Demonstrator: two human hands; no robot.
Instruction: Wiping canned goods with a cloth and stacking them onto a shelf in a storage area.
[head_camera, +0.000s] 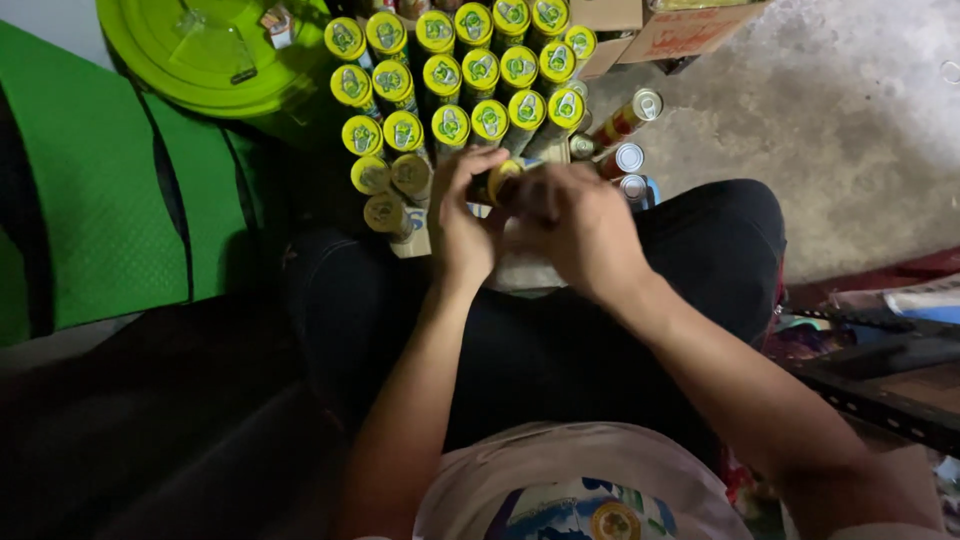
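Dim room, light falling from upper right onto concrete floor (850, 110). Lower left sunk in deep shadow. Right hand (580, 230) motion-blurred, soft. Yellow can lids (450, 75) bright, slightly glary. Mild wide-angle stretch at frame edges.

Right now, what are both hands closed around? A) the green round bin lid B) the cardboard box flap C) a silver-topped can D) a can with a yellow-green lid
D: the left hand and the right hand meet around one yellow-lidded can, lying sideways just in front of the rows of like cans.
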